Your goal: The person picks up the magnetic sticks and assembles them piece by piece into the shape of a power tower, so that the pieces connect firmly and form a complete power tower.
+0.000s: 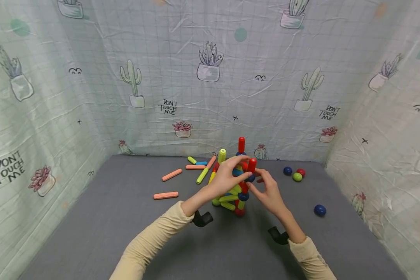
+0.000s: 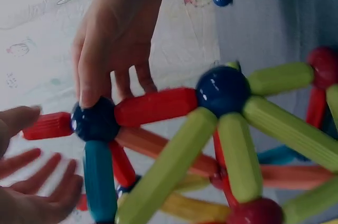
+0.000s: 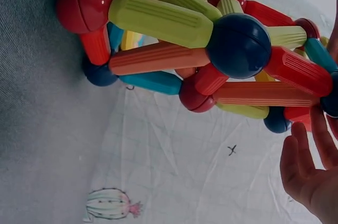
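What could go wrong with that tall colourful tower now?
The tower of colourful, plastic-looking rods and balls might tip if bumped: the left hand and right hand are both right up at its upper part.

The upright red ribbed rod between the hands could get knocked off the shiny dark blue ball beneath it, because the fingers are so close.

The loose, round dark blue ball on the grey table might roll away if nudged.

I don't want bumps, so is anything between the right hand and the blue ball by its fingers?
Nothing visible is in the way: the right hand touches that blue ball, under a red stick.
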The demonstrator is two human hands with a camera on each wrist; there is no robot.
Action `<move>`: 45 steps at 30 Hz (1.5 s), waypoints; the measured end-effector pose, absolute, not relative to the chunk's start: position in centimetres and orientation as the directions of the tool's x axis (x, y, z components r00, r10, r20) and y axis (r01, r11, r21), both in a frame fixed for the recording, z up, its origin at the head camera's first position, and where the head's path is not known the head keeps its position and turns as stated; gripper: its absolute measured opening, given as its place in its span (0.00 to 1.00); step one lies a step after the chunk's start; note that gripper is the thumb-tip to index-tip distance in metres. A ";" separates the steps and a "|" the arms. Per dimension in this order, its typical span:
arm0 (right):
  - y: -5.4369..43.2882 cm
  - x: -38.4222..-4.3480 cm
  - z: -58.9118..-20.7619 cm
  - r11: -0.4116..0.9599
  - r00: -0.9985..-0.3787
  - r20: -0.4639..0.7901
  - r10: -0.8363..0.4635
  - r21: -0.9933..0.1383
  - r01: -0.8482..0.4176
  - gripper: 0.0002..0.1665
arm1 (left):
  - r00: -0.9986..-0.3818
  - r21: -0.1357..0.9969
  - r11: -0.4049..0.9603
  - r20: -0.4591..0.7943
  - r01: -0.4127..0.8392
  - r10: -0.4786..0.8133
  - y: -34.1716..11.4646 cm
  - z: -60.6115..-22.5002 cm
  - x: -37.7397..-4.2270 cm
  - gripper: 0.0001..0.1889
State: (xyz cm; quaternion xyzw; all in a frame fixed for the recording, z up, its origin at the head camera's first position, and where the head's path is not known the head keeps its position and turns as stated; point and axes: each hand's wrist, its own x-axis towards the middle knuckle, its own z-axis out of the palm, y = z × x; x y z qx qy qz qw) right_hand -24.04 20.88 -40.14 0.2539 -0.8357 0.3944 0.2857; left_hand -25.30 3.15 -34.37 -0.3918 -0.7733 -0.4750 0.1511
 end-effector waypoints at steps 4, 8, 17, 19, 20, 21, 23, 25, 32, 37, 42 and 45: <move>21.1 -23.8 -40.0 0.557 -0.782 0.592 -0.197 -0.589 -0.586 0.24 | -0.551 0.505 0.221 0.757 0.835 0.350 1.3 -36.0 -24.2 0.13; 21.1 -22.8 -39.2 0.538 -0.857 0.459 -0.235 -0.673 -0.508 0.22 | -0.613 0.536 0.321 0.757 0.781 0.228 -0.6 -39.1 -23.7 0.06; 22.1 -23.8 -41.6 0.529 -0.895 0.278 -0.348 -0.730 -0.432 0.19 | -0.783 0.561 0.591 0.584 0.579 0.213 -1.7 -44.1 -25.2 0.13; 22.3 -23.9 -42.0 0.529 -0.891 0.290 -0.350 -0.724 -0.444 0.19 | -0.792 0.566 0.596 0.572 0.569 0.213 -1.6 -44.2 -25.5 0.14; 22.3 -23.9 -42.1 0.527 -0.889 0.297 -0.350 -0.722 -0.448 0.18 | -0.795 0.569 0.598 0.569 0.565 0.211 -1.5 -44.2 -25.6 0.14; 22.3 -23.9 -42.1 0.526 -0.887 0.300 -0.350 -0.721 -0.451 0.18 | -0.798 0.569 0.602 0.565 0.559 0.207 -1.5 -44.2 -25.8 0.14; 22.2 -23.6 -42.0 0.531 -0.890 0.295 -0.349 -0.720 -0.447 0.17 | -0.805 0.575 0.604 0.557 0.553 0.206 -1.4 -44.1 -26.1 0.14; 21.9 -23.1 -41.5 0.526 -0.890 0.291 -0.350 -0.725 -0.444 0.17 | -0.806 0.582 0.593 0.550 0.556 0.217 -1.4 -44.1 -26.4 0.14; 20.8 -21.2 -40.3 0.520 -0.888 0.315 -0.334 -0.725 -0.452 0.16 | -0.802 0.657 0.460 0.496 0.598 0.333 -1.5 -43.9 -28.9 0.15; 20.1 -21.1 -41.9 0.546 -0.901 0.334 -0.277 -0.717 -0.434 0.14 | -0.802 0.743 0.357 0.396 0.566 0.448 -1.8 -43.4 -30.9 0.15; 19.2 -20.7 -42.4 0.510 -0.889 0.348 -0.299 -0.729 -0.457 0.15 | -0.764 0.776 0.282 0.361 0.564 0.534 -2.2 -41.7 -30.8 0.14; 19.8 -20.7 -42.4 0.519 -0.871 0.382 -0.310 -0.699 -0.492 0.15 | -0.762 0.765 0.287 0.376 0.576 0.527 -2.5 -41.8 -30.8 0.14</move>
